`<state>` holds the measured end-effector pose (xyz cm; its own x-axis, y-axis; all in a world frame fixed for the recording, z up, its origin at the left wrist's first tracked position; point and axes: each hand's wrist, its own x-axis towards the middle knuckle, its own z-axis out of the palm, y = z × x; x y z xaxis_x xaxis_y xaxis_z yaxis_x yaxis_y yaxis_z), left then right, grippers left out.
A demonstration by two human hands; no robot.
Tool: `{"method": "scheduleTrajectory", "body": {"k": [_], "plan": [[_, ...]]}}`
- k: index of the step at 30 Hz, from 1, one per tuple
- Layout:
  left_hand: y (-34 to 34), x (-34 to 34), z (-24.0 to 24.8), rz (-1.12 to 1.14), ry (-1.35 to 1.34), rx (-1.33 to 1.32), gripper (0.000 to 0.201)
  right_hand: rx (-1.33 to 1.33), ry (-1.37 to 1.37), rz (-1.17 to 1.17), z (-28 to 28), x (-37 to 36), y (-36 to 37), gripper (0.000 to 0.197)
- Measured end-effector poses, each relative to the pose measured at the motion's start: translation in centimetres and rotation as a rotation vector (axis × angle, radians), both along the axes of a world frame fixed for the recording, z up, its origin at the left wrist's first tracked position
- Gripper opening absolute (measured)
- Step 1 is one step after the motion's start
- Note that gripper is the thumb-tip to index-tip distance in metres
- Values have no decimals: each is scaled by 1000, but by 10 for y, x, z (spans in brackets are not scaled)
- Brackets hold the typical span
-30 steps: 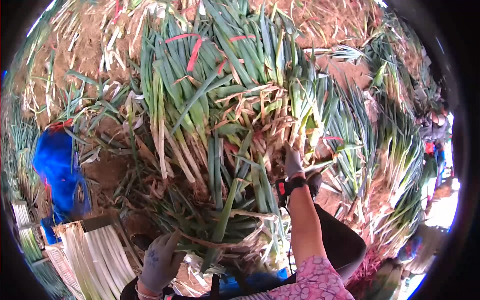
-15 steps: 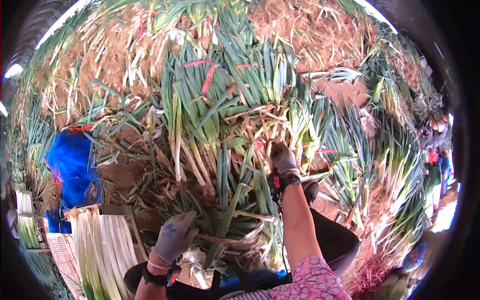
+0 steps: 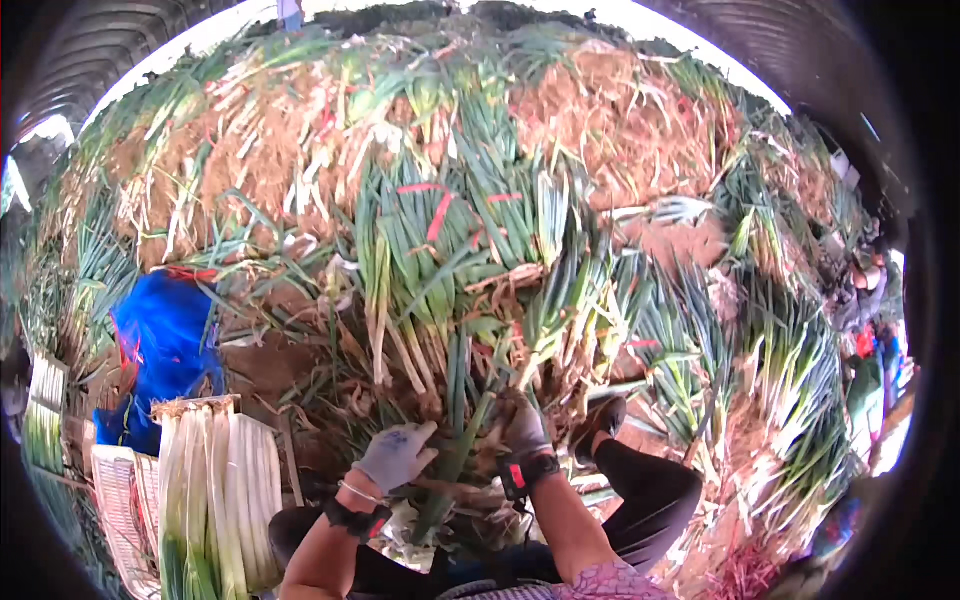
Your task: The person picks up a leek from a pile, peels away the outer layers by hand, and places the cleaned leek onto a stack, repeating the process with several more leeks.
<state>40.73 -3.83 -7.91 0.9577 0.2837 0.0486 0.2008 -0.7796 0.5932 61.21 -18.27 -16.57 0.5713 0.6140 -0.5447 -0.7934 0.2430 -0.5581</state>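
Your right hand is on the near side of the pile, toward its right. Its grip looks clenched on a leek at the root end, though the fingertips are dark and half hidden, so you may have more than one stalk. Your left hand is just in front of the pile's near edge, its grip released, fingers reaching toward your right hand and nothing in them.

The step in hand looks like drawing the leek toward you. The next move, as I judge it, calls for a firm hold low on the stalk, with your left hand ready to steady it, since loose leaves could snag.

The leek is at the pile's near right side. Its long axis slants: the pale root end points at you, while the green leaves run away from you and a little to the right, their tips lost among others.

Red ribbon crosses the top of the pile. Left of the pile is a blue net; nearer to you on that side are a crate and clean leeks.
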Motion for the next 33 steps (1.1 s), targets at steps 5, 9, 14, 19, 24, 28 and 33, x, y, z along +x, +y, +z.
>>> {"method": "scheduleTrajectory", "body": {"k": [5, 9, 14, 19, 24, 28, 33], "plan": [[-2, -2, 4, -45, 164, -10, 44, 420, 64, 183, 86, -34, -7, 16], [5, 5, -3, -59, 6, -335, 46, 255, -8, 438, 147, -108, -52, 21], [16, 6, 8, 286, -581, -1399, 40, -62, -243, 687, 160, -141, -80, 21], [18, -18, 9, 456, -800, -1600, 27, -27, -465, 825, 137, -145, -68, 26], [30, -36, -5, 449, -850, -1401, 26, -29, -547, 913, 80, -151, -41, 26], [24, -47, -13, 461, -779, -1137, 25, 10, -718, 683, 93, -164, 16, 25], [34, -65, 27, 563, -719, -1035, 26, 86, -767, 564, 101, -176, 39, 28]]}}
